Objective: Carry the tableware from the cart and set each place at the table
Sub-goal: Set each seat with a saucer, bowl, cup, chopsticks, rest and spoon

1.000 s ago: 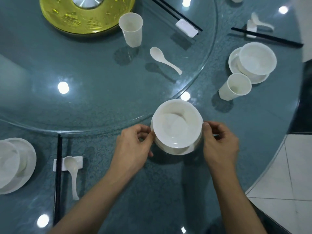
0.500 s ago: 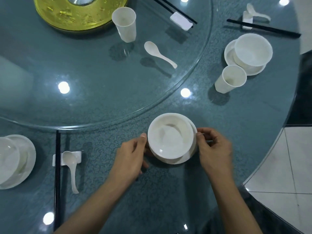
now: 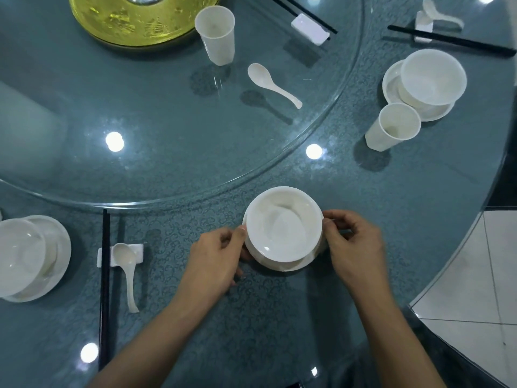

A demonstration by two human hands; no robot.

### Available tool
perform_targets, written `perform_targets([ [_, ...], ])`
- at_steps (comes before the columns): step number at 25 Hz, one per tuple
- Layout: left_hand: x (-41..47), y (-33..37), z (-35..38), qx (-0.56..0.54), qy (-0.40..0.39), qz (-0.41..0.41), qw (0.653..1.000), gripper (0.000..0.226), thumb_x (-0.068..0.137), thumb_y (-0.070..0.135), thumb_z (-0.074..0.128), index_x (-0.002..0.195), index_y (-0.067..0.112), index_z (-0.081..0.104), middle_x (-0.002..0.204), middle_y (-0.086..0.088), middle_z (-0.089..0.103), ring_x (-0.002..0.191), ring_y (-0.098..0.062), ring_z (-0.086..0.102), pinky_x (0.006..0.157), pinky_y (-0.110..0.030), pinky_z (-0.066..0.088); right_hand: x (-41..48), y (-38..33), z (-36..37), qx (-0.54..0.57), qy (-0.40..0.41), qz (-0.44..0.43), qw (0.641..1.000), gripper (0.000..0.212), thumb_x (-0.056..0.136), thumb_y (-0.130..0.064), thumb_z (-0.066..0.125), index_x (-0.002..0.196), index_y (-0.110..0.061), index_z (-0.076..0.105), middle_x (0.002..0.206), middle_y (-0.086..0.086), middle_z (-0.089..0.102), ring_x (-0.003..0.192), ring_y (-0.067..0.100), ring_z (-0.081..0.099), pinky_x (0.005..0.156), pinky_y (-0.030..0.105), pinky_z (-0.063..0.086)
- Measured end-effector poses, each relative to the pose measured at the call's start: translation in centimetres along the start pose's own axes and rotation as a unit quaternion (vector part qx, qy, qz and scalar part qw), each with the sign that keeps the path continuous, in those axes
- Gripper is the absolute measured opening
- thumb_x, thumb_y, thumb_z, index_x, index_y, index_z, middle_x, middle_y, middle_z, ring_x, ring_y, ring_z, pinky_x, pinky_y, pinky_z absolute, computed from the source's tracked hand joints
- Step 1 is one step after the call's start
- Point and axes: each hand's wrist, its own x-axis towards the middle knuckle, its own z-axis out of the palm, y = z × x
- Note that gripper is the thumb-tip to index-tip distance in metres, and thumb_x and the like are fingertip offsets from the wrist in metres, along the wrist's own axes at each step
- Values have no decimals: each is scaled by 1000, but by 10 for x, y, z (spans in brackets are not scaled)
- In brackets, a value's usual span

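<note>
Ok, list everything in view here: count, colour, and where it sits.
Bowls: three, white, on saucers; centre, right, left.
Saucers: three, white, under bowls.
Cups: two, white; turntable, right.
Spoons: three, white; turntable, left rest, far-right rest.
Chopsticks: three sets, black, on rests.
Rests: three, white; left, turntable, far right.
Disc: one, gold, turntable hub.
Turntable: one, clear glass, table middle.
Table: one, teal, under everything.
Left hand: grips centre saucer's left edge.
Right hand: pinches its right edge.

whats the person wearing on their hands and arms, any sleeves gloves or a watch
Nothing worn shows. The left hand and right hand are bare: no gloves, no rings visible. Both forearms are bare down to the picture's bottom edge, with no sleeves, watch or bracelet in view.
</note>
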Motion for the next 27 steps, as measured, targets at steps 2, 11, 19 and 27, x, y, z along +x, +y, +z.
perform_targets([
  [2,-1,1,-5,30,16,6,999,47,101,45,49,74,13,71,66,4,73,50,-21,67,57,-43,59,0,-2,5,18,-8,1,1000,19,97,-31,62,81,-34,72,77,-26,70,71,-5,63,68,21,46],
  [11,2,3,-17,111,39,20,993,56,96,61,44,67,20,70,62,12,71,60,-14,69,76,-42,59,0,-3,13,21,-16,7,1000,17,97,-35,62,83,-32,72,80,-22,72,77,2,68,78,34,56],
  [19,1,18,-27,155,108,93,977,45,94,56,48,71,20,62,63,9,66,67,-12,61,70,-36,47,13,-26,13,26,21,-14,999,19,95,-29,64,78,-36,66,76,-24,68,73,-7,61,71,18,45],
  [27,24,58,-34,114,105,147,977,36,94,50,52,74,22,65,68,14,69,66,-6,63,67,-32,48,41,-67,23,33,34,-63,997,10,96,-29,65,89,-30,70,81,-13,69,72,0,60,70,19,45],
])
